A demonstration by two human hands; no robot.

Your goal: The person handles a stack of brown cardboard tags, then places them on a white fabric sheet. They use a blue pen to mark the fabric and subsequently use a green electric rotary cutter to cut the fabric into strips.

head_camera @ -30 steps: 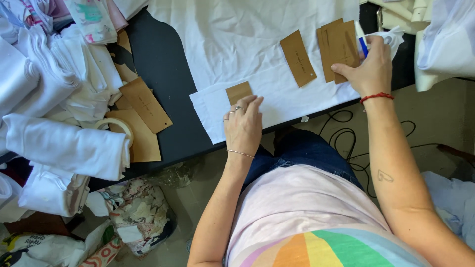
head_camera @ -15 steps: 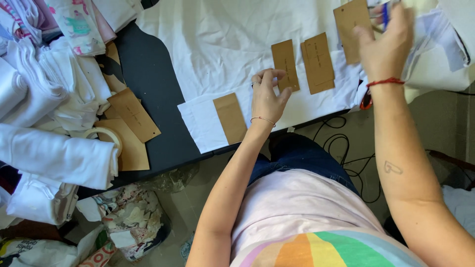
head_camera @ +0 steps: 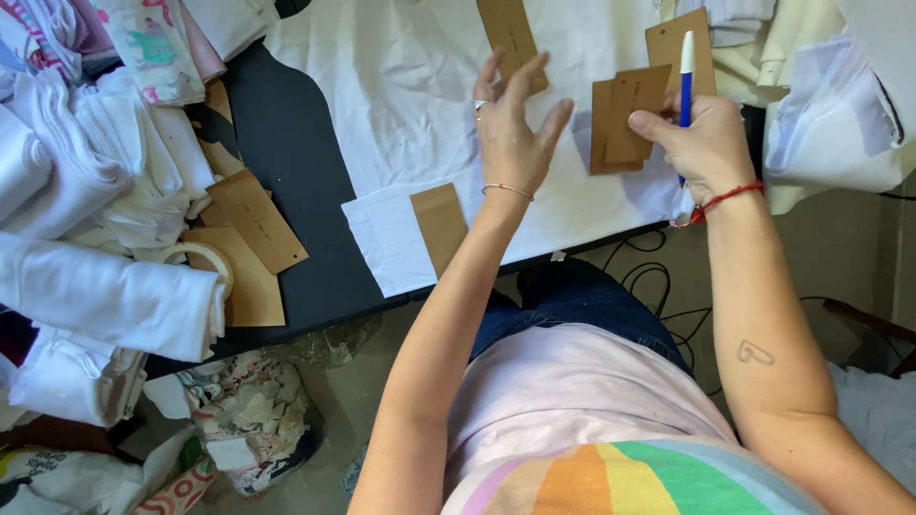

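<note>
**Hands and Tags: Current State**

The right hand [head_camera: 704, 143] grasps a small stack of brown tags [head_camera: 625, 114] between thumb and fingers, and also grips a blue pen [head_camera: 685, 86], held upright. The stack is raised above the white cloth [head_camera: 401, 105]. The left hand [head_camera: 510, 129] is released, fingers spread, holding nothing, just left of the stack. One tag [head_camera: 441, 224] lies flat on the cloth's near edge. More tags [head_camera: 253, 219] lie on the black table [head_camera: 296, 162] beside a tape roll [head_camera: 196, 257].

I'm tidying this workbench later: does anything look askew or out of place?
Yes. Brown cardboard tags lie scattered at odd angles beside the roll of tape on the black table. Below, a bag of paper scraps spills open.
</note>
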